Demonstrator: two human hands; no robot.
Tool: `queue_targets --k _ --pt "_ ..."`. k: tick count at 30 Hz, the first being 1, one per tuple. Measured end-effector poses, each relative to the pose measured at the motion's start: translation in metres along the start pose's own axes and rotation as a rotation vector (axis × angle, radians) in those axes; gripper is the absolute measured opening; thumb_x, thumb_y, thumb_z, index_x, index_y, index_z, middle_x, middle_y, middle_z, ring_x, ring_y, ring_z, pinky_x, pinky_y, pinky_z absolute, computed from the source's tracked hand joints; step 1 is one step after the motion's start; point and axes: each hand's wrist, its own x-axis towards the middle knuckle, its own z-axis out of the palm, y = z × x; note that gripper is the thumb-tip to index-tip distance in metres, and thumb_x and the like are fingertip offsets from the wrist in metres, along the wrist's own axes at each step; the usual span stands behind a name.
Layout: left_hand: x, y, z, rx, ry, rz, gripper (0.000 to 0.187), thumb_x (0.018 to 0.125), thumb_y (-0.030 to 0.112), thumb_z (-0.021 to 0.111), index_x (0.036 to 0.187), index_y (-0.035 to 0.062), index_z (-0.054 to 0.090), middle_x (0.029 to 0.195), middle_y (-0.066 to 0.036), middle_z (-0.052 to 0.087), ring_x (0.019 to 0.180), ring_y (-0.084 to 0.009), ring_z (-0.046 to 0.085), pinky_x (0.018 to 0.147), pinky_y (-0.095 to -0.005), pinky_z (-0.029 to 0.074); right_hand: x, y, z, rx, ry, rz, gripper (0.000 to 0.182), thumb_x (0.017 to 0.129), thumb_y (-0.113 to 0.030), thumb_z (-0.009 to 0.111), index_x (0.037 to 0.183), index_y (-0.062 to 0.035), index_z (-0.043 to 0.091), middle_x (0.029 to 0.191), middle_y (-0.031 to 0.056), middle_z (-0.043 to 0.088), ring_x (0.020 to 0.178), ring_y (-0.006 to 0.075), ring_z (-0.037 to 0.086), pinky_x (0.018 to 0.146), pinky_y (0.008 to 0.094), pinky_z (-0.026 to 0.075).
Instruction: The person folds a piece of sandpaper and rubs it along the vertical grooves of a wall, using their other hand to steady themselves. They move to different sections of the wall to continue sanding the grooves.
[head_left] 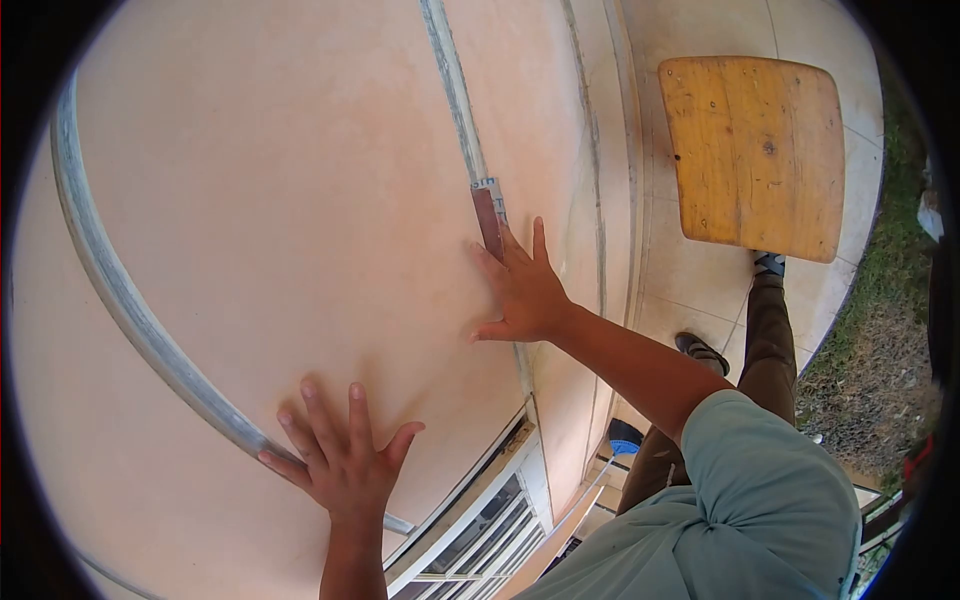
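My right hand (pixel 525 290) presses a folded piece of sandpaper (pixel 488 222) flat on a narrow grey strip (pixel 455 90) that runs along the pinkish wall (pixel 280 200). The sandpaper is reddish brown, with a pale, printed backing showing at its far end. Some fingers lie over it, while the thumb and another finger spread to the sides. Lower left, my left hand (pixel 345 455) is open, fingers spread, against the wall. Its outer finger lies across a second, curving grey strip (pixel 150 325). Nothing shows in that hand.
A wooden seat or board (pixel 760 155) with a worn top is at right on the tiled floor (pixel 680 270). A louvred window (pixel 470 535) is set in the wall below my hands. A blue and black broom (pixel 624 437) leans nearby. Grass and gravel (pixel 860 390) border the tiles.
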Motion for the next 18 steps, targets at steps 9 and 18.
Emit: queue_targets --k 9,18 --pt "0.002 0.000 0.002 0.022 0.066 0.013 0.087 0.091 0.079 0.020 0.153 0.0203 0.037 0.154 -0.020 0.040 0.148 -0.0429 0.025 0.116 -0.0655 0.002 0.139 -0.007 -0.056 0.124 0.275 0.052 0.121 0.077 -0.075 0.062 0.156 -0.0004 0.008 0.159 0.0216 0.027 0.147 0.0373 0.026 0.110 0.0744 0.003" --pt "0.006 0.003 0.000 -0.003 0.055 -0.034 0.086 0.090 0.080 0.021 0.152 0.0228 0.039 0.155 -0.014 0.041 0.148 -0.0376 0.026 0.119 -0.0606 0.000 -0.109 -0.021 0.043 -0.098 -0.192 0.002 0.120 0.071 -0.087 0.054 0.155 -0.0079 0.021 0.156 0.0273 0.029 0.148 0.0429 0.021 0.108 0.0768 -0.001"
